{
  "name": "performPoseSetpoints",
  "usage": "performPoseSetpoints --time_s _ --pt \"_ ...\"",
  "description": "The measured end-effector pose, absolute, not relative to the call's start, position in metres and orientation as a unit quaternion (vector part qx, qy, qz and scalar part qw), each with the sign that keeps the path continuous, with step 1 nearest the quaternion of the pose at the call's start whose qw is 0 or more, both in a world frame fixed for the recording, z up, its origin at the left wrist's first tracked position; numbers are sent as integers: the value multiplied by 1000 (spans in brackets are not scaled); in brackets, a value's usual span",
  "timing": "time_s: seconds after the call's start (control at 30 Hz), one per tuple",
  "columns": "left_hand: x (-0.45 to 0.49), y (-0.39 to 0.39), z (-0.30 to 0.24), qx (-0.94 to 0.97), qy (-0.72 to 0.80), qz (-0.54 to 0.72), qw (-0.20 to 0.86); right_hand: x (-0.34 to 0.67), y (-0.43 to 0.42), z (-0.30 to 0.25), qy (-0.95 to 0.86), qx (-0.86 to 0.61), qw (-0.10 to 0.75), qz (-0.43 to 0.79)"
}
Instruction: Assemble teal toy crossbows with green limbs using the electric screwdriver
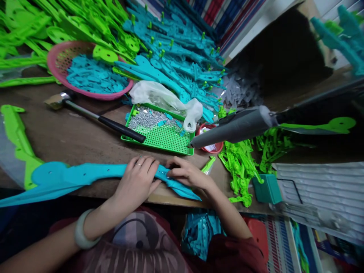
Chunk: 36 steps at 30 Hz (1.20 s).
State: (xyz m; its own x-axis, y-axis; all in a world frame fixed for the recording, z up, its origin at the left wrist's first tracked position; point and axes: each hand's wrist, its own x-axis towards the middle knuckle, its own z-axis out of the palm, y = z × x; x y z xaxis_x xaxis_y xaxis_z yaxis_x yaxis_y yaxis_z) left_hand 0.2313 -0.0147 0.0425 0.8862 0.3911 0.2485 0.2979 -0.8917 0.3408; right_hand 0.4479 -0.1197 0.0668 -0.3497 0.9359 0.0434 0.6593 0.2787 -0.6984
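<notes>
A long turquoise plastic part (105, 170), shaped like a toy sword or blade, lies along the near edge of the table. My left hand (139, 178), with a ring and a pale bangle on its wrist, is closed over the part's narrow section. Curled fingers of my right hand (184, 172) press on the same part beside a small slot near its right end; whether a tiny piece sits under the fingertips I cannot tell. A green perforated tray (167, 138) with small silvery metal pieces and a few turquoise bits stands just beyond my hands.
A hammer (105, 121) lies with its handle end on the tray. Behind are a pink basket (57, 68) of turquoise pieces and heaps of green parts (85, 22) and turquoise parts (176, 49). A grey cylindrical tool (233, 129) juts in from the right above a red bowl (218, 147).
</notes>
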Motion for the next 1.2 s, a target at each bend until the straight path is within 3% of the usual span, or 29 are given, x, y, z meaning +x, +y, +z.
performPoseSetpoints --time_s 0.27,0.33,0.47,0.63,0.73,0.93,1.2 --pt "230 -11 47 962 174 133 166 438 -124 65 -771 -562 198 223" --pt "218 -5 45 972 105 132 166 435 -127 69 -768 -573 187 216" --pt "184 13 31 978 -39 160 125 422 -167 84 -698 -650 245 175" --pt "170 48 47 958 -89 241 128 386 -232 96 -654 -737 167 -37" --pt "187 64 83 947 -106 265 151 378 -232 109 -607 -759 192 -136" --pt "222 73 121 945 -79 251 197 403 -189 153 -574 -782 221 -97" --pt "124 154 171 983 106 148 17 420 -177 148 -601 -750 263 -86"
